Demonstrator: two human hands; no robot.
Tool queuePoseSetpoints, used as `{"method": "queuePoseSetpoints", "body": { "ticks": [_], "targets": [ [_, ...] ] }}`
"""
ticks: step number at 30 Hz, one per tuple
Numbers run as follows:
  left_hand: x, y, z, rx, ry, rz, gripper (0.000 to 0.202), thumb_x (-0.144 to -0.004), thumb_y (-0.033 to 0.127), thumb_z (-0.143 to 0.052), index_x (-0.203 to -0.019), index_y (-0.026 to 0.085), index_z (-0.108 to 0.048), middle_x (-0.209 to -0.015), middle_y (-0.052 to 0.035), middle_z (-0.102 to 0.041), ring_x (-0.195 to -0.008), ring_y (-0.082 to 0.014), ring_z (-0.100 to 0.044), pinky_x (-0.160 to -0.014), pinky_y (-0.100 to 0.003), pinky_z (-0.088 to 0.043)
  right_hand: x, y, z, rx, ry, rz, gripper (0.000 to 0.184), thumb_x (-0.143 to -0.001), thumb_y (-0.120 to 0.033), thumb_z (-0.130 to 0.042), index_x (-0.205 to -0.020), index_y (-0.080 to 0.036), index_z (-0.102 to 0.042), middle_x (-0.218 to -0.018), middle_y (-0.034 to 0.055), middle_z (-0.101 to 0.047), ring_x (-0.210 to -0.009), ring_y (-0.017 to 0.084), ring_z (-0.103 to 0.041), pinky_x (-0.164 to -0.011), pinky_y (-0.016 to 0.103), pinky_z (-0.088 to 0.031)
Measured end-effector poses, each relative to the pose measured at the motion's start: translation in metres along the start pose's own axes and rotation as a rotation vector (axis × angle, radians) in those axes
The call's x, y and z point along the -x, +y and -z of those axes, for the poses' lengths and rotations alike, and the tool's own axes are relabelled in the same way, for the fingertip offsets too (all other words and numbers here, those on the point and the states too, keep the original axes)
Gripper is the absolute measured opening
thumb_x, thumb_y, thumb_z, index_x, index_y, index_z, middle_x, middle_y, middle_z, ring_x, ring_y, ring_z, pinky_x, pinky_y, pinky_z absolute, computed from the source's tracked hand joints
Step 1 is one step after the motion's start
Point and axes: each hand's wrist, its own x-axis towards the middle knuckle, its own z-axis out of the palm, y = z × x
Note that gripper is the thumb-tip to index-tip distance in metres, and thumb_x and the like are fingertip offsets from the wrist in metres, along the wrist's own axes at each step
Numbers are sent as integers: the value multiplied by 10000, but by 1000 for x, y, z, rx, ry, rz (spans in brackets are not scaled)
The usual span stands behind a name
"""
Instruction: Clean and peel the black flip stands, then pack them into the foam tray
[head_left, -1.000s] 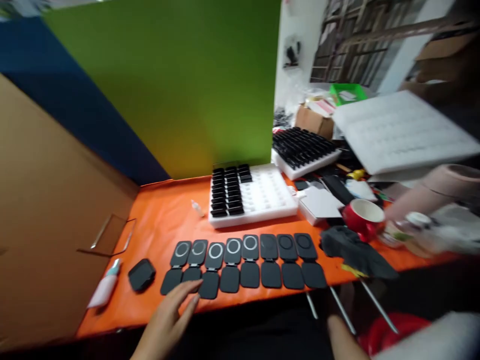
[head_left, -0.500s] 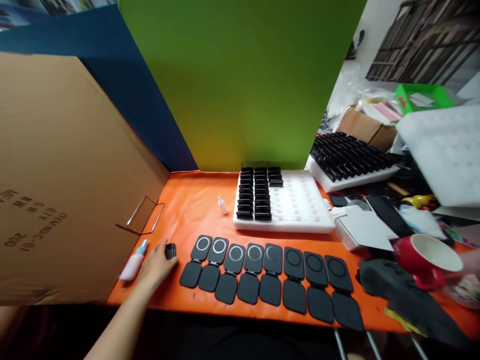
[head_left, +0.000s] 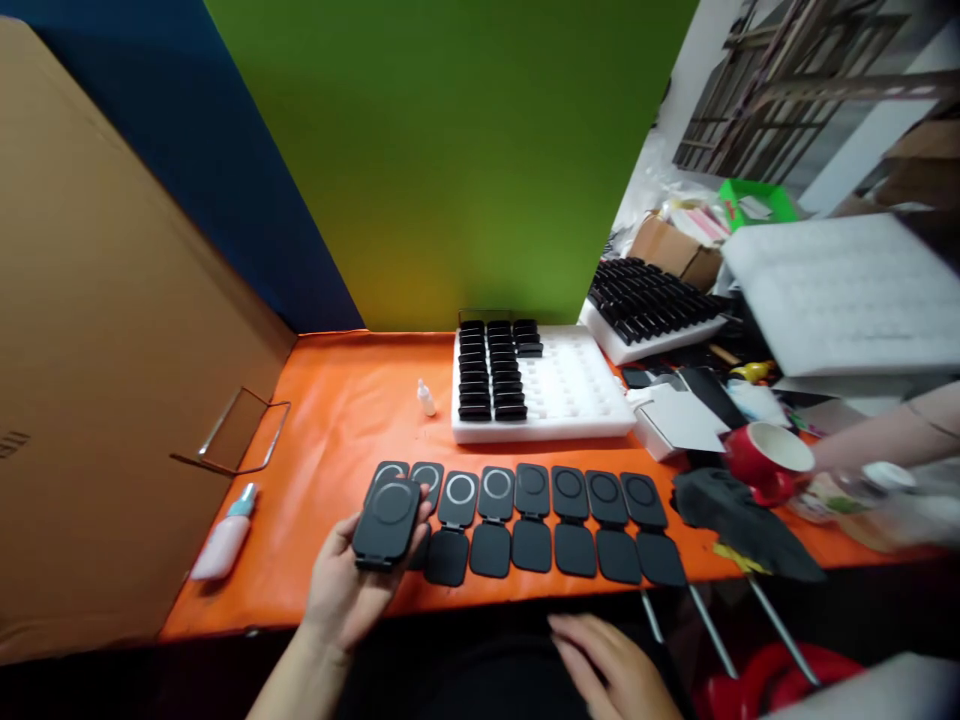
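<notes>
Black pad (head_left: pixel 387 522) grasped in my left hand (head_left: pixel 349 588), ring side up; my right hand (head_left: pixel 613 665), released, fingers extended, near the orange table (head_left: pixel 352 400).

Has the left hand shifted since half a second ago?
Yes, to the right: the left hand, close beside the pink bottle then, is now well away from it, at the left end of the row of black pads.
</notes>
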Motion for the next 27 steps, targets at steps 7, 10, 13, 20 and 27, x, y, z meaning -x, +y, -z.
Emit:
{"method": "queuePoseSetpoints", "body": {
  "ticks": [7, 10, 13, 20, 27],
  "targets": [
    [8, -58, -55, 67, -43, 134, 367, -859, 313, -438, -1203, 204, -507, -1131, -86, -606, -1094, -259, -515, -964, -446, -365, -61, -85, -25, 408, 13, 627, 849, -694, -533, -599, -1369, -175, -228, -1411, 109, -245, -1281, 276, -229, -1043, 457, -245],
    [8, -71, -62, 96, -32, 205, 386, -856, 357, -440, -1206, 208, -505, -1158, -61, -591, -1105, -225, -507, -985, -366, -351, -66, -87, -23, 548, -81, 683, 972, -631, -591, -616, -1383, -147, -188, -1415, 112, -235, -1285, 277, -212, -1055, 455, -214],
    [6, -81, -67, 59, -11, 228, 409, -845, 388, -459, -1200, 191, -512, -1158, -56, -590, -1102, -206, -507, -978, -308, -351, -64, -81, -20, 586, -74, 689, 906, -641, -500, -619, -1370, -125, -233, -1390, 115, -286, -1257, 266, -253, -1037, 415, -260],
    [5, -86, -81, -117, -72, 329, 466, -840, 438, -445, -1243, 204, -463, -1072, -92, -615, -919, -227, -593, -776, -334, -469, -69, -67, -4, 441, -14, 497, 889, -613, -425, -656, -1363, -165, -254, -1315, 124, -351, -1179, 271, -352, -957, 408, -350],
    [6, -83, -85, -248, -85, 366, 439, -832, 478, -427, -1188, 231, -496, -938, -78, -616, -787, -219, -605, -629, -316, -483, -86, -49, 19, -149, -182, 108, 489, -663, -444, -660, -1063, -184, -553, -917, 52, -588, -809, 194, -575, -685, 298, -460]
  ]
}}
